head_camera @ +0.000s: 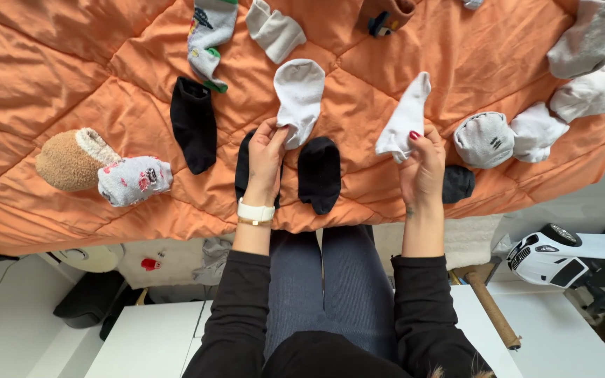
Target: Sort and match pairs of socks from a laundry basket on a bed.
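1. Nearest, at six o'clock, the person's dark-sleeved arms reach out over grey-trousered legs to the orange quilt (71,77).
2. Just beyond, the left hand (266,159), with a white wristband, pinches the lower edge of a white sock (300,98) that lies flat toward twelve o'clock.
3. At three o'clock from it, the right hand (421,168) pinches a second white sock (406,119), lifted and tilted toward one o'clock, well apart from the first.
4. Between the hands lies a black sock (318,173); another black sock (193,124) lies at ten o'clock.
5. Judging by the two alike socks held, the step is matching a pair; the next move calls for bringing them together, edges aligned.
6. Farther off, balled pale socks (484,138) sit at two o'clock, and a patterned sock (208,35) at eleven.
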